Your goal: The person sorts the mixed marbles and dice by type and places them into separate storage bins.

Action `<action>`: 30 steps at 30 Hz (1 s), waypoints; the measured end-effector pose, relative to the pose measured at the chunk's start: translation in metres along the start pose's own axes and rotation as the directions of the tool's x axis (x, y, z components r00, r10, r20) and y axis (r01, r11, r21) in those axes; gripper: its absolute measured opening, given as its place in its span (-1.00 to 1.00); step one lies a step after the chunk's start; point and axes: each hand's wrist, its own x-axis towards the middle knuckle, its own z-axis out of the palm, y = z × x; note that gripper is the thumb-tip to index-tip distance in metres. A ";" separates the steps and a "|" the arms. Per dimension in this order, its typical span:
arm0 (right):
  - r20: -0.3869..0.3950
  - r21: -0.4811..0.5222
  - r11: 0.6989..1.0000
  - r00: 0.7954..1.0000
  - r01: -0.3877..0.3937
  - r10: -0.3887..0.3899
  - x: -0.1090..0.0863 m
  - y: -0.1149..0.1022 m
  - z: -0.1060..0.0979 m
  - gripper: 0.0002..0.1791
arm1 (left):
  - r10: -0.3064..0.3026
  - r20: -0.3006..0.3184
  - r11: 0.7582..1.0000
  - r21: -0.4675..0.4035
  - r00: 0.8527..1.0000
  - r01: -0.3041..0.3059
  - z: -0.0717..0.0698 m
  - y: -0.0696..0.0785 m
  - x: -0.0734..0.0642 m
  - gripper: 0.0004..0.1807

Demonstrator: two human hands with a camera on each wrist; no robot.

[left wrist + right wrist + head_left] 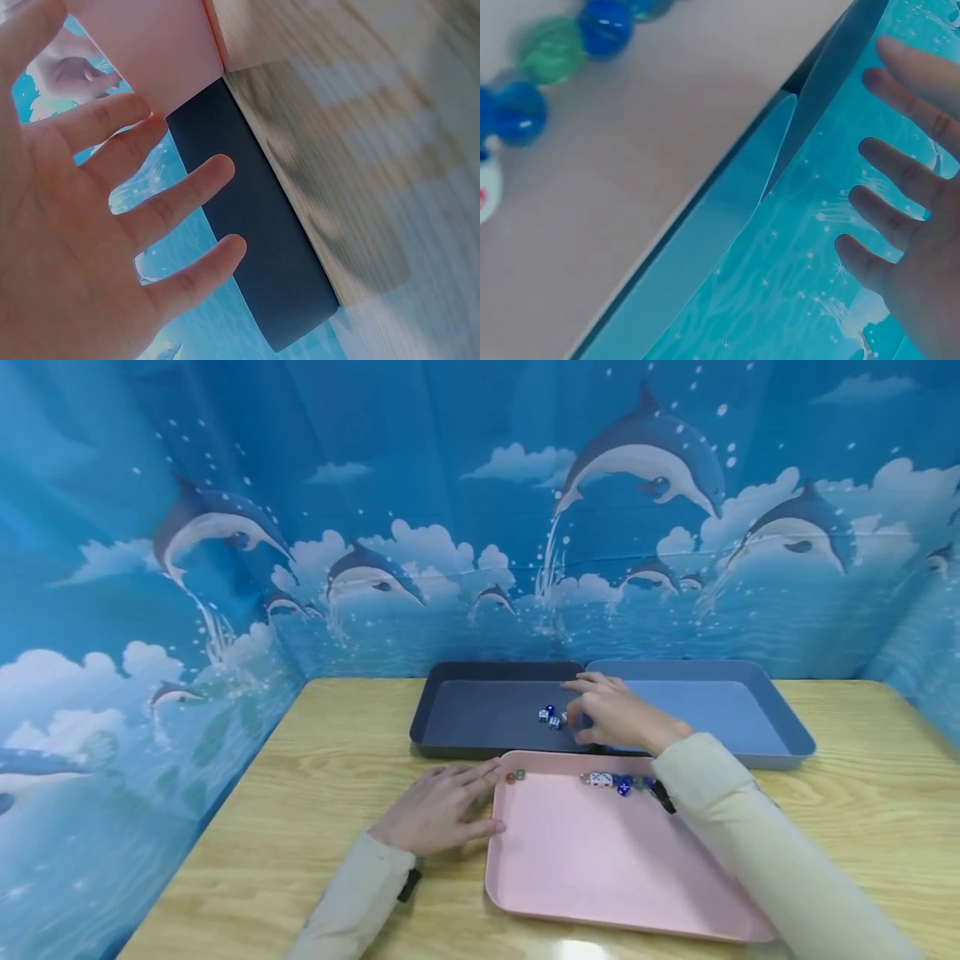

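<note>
My right hand (618,710) hovers over the right end of the dark tray (476,714), fingers spread and holding nothing in the right wrist view. Just left of its fingertips, several white and blue dice (543,716) lie in that tray. My left hand (442,810) has its fingers extended, with fingertips at the left rim of the pink tray (585,860). Inside the pink tray are a brown bead (511,778) and a green bead (521,774) at the far left corner. White dice (601,780), a blue die (624,787) and glass beads (553,49) line its far side.
Behind the pink tray, a blue-grey tray (697,702) stands beside the dark one. All three trays rest on a wood-grain table (330,735). A dolphin-print curtain (450,485) hangs behind the table and along its sides.
</note>
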 end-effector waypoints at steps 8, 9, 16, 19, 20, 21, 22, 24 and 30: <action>-0.025 -0.013 1.000 0.999 0.027 -0.028 -0.016 -0.003 0.002 -0.88 | -0.002 -0.015 1.000 0.011 1.000 0.002 -0.002 -0.002 -0.003 -0.19; -0.025 -0.013 1.000 0.999 0.026 -0.026 -0.018 -0.003 0.002 -0.88 | -0.002 -0.017 1.000 0.011 1.000 0.002 -0.002 -0.002 -0.003 -0.19; -0.064 -0.046 0.997 0.996 0.055 -0.058 -0.033 -0.002 0.006 -0.84 | 0.000 -0.024 1.000 0.021 1.000 0.001 -0.001 0.000 -0.003 -0.18; -0.093 -0.076 0.994 0.992 0.081 -0.087 -0.038 -0.001 0.008 -0.86 | 0.007 -0.031 1.000 0.029 0.999 -0.006 -0.001 0.000 -0.002 -0.18; -0.096 -0.084 0.993 0.991 0.087 -0.095 -0.039 -0.001 0.009 -0.87 | 0.010 -0.033 1.000 0.029 0.999 -0.009 -0.001 0.000 -0.001 -0.18; -0.095 -0.084 0.992 0.991 0.089 -0.097 -0.041 -0.001 0.010 -0.88 | 0.014 -0.036 0.999 0.030 0.999 -0.013 -0.002 0.000 -0.001 -0.18; -0.095 -0.083 0.992 0.990 0.094 -0.102 -0.043 -0.001 0.011 -0.88 | 0.017 -0.038 0.999 0.030 0.999 -0.016 -0.002 0.001 -0.001 -0.18; -0.089 -0.076 0.992 0.991 0.097 -0.104 -0.046 -0.001 0.013 -0.88 | 0.022 -0.041 0.999 0.031 0.999 -0.021 -0.002 0.001 -0.001 -0.19; -0.082 -0.063 0.992 0.990 0.106 -0.111 -0.054 -0.001 0.020 -0.86 | 0.024 -0.040 0.999 0.024 0.999 -0.023 0.000 0.002 -0.002 -0.18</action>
